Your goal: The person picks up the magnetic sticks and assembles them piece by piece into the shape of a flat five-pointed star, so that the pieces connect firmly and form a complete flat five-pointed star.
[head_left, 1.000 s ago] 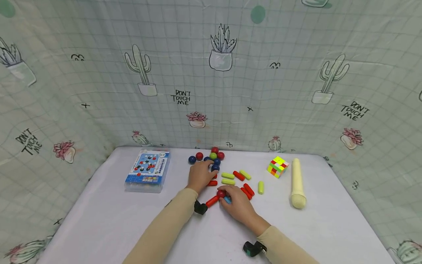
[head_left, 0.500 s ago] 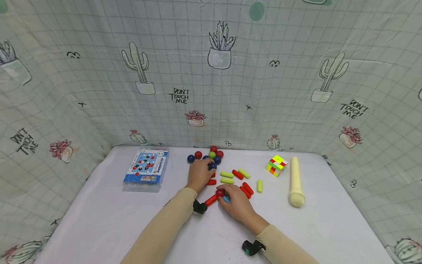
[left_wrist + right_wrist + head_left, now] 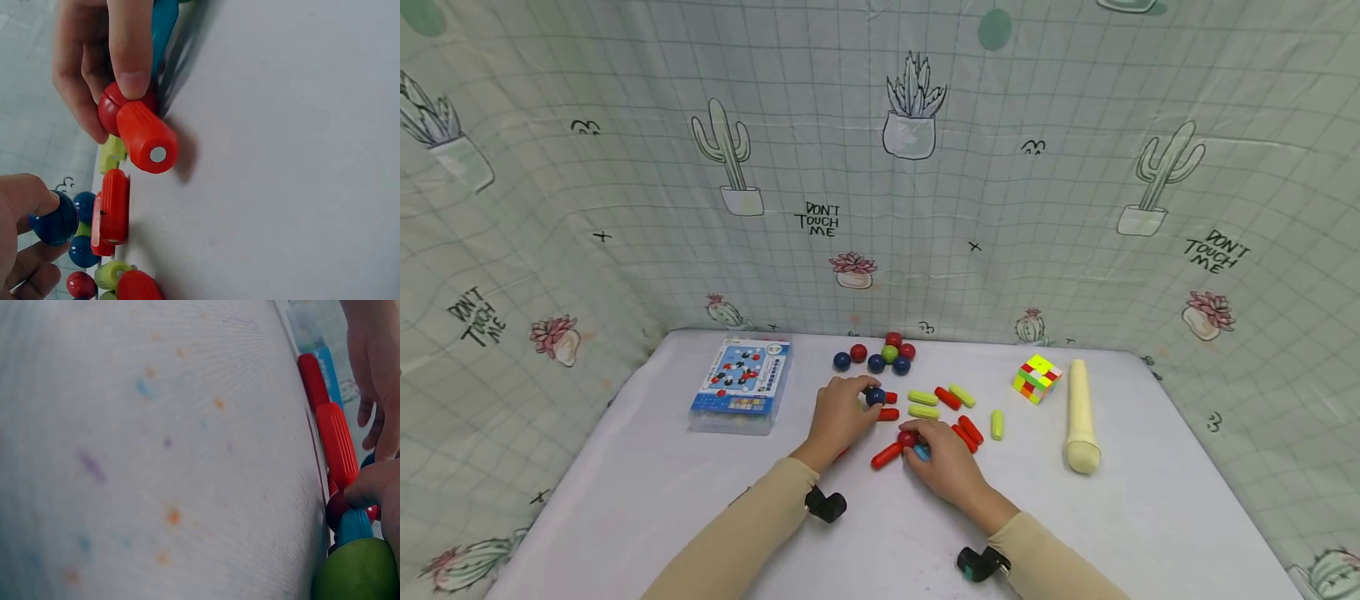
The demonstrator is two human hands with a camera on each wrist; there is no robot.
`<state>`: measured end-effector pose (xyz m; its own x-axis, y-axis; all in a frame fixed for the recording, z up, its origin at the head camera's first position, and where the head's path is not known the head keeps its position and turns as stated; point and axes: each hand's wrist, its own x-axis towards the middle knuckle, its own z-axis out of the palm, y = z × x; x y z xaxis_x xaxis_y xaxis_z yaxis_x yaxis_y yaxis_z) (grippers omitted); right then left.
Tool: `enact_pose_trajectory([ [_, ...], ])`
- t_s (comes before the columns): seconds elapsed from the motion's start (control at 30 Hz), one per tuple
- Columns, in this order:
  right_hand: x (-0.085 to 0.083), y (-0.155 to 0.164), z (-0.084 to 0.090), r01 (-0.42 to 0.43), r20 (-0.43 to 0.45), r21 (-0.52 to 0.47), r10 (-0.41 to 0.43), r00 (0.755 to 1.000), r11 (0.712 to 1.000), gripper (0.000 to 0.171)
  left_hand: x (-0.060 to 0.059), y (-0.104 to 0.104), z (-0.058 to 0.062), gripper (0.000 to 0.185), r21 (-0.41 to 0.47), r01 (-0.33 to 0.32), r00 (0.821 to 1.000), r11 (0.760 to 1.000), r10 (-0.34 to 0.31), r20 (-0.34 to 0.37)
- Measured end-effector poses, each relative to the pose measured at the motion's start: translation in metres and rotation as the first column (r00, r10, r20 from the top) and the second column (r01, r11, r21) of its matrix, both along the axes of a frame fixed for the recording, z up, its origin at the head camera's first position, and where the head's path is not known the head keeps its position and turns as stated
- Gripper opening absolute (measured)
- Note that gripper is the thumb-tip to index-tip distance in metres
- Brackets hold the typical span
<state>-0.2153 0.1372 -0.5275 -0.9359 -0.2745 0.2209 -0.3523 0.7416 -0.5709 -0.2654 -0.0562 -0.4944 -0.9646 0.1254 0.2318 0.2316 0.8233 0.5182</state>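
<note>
Pinches w/ L hand point(image 3: 837, 415) a glossy dark-blue plastic-looking ball point(image 3: 876, 397), now nearer & further L than a moment ago; so singled out from far red, blue & lime balls point(image 3: 889, 353). Grips w/ R hand point(image 3: 951, 467), as before, a glossy red ball point(image 3: 907, 438), near & R of it, joined to ribbed red rod point(image 3: 887, 456) & light-blue rod point(image 3: 922, 452).

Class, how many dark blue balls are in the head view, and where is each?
4: one dark blue ball held by the left hand; three in the back group: left ball, middle ball, front right ball. Others may be hidden.
</note>
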Motion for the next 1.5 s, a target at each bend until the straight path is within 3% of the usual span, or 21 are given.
enact_pose_trajectory([
  [0.17, 0.000, 0.001, 0.000, -0.006, -0.009, -0.010, 0.006, 1.000, 1.000, 0.034, 0.018, -0.012, -0.001, 0.038, 0.046, 0.045, 0.998, 0.998, -0.047, 0.030],
  [0.37, 0.000, 0.001, 0.001, -0.011, -0.015, -0.005, 0.011, 1.000, 1.000, 0.034, 0.043, -0.022, -0.001, 0.034, 0.119, 0.136, 0.985, 0.984, -0.146, 0.089],
  [0.6, 0.000, 0.000, 0.001, 0.006, -0.002, -0.003, -0.006, 1.000, 1.000, 0.033, 0.064, -0.029, 0.001, 0.029, 0.058, 0.206, 0.962, 0.977, -0.213, 0.172],
  [0.9, 0.000, 0.000, 0.000, 0.019, 0.005, -0.006, -0.019, 1.000, 1.000, 0.033, 0.070, -0.034, 0.001, 0.027, 0.062, 0.239, 0.933, 0.969, -0.247, 0.261],
  [1.17, 0.001, -0.001, 0.002, 0.010, 0.025, 0.014, -0.010, 1.000, 1.000, 0.036, 0.071, -0.035, -0.005, 0.032, 0.097, 0.244, 0.927, 0.965, -0.261, 0.271],
  [1.5, 0.016, 0.017, 0.013, -0.015, 0.156, 0.056, 0.006, 0.988, 0.998, 0.064, 0.072, -0.034, -0.009, 0.029, 0.102, 0.221, 0.933, 0.970, -0.240, 0.269],
])
